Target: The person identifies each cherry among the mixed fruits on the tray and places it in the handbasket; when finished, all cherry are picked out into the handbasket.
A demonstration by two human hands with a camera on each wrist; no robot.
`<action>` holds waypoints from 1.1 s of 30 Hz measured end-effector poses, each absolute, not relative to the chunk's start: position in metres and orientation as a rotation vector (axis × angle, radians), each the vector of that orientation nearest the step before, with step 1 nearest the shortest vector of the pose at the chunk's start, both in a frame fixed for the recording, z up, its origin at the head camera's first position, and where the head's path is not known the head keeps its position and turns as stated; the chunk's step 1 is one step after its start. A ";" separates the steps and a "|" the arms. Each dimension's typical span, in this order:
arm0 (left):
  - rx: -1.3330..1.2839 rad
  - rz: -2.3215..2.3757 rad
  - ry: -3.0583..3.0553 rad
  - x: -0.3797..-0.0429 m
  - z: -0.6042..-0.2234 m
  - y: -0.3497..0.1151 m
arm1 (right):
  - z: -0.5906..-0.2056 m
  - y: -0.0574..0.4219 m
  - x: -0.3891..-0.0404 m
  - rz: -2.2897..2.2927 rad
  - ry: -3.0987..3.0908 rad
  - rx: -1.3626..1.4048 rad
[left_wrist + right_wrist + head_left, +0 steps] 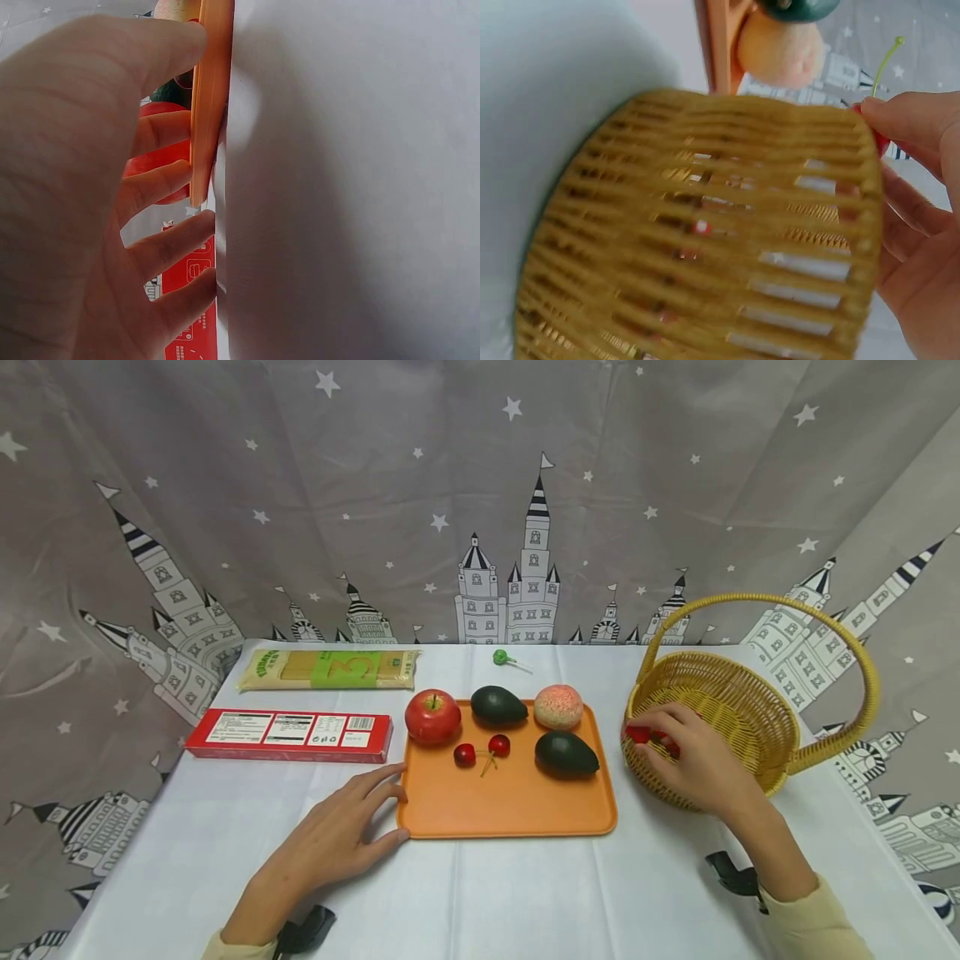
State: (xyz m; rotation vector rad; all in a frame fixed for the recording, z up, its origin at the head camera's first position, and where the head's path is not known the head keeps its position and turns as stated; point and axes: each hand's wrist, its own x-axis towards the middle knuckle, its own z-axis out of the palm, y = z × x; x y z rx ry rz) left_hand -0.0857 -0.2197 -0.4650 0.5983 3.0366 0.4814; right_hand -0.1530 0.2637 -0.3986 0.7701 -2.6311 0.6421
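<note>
My right hand (693,764) pinches a red cherry (639,734) at the left rim of the yellow wicker basket (787,718). A green stem rises from the cherry in the right wrist view, where the basket's side hides part of the fingers. My left hand (341,827) rests at the left edge of the orange tray (510,814), fingers spread and thumb near the front corner. On the tray lie a red apple (432,718), a dark green avocado (498,706), another avocado (566,754), a peach (558,707) and a pair of stemmed cherries (465,755).
Behind my left hand lies a red box (288,735) with white labels. A pack of noodles (330,669) is farther back. A green lollipop (501,657) lies behind the tray. The basket's tall handle (858,652) arches over its right side. A grey patterned curtain (420,485) hangs behind the table.
</note>
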 end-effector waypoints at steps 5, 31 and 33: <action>0.596 0.492 3.031 -0.086 -0.465 -0.220 | -0.402 0.275 -0.155 0.624 -2.649 0.728; 0.598 0.499 3.029 -0.086 -0.465 -0.220 | -0.419 0.309 -0.172 0.642 -2.804 0.614; 0.597 0.500 3.027 -0.086 -0.465 -0.220 | -0.420 0.310 -0.174 0.644 -2.835 0.612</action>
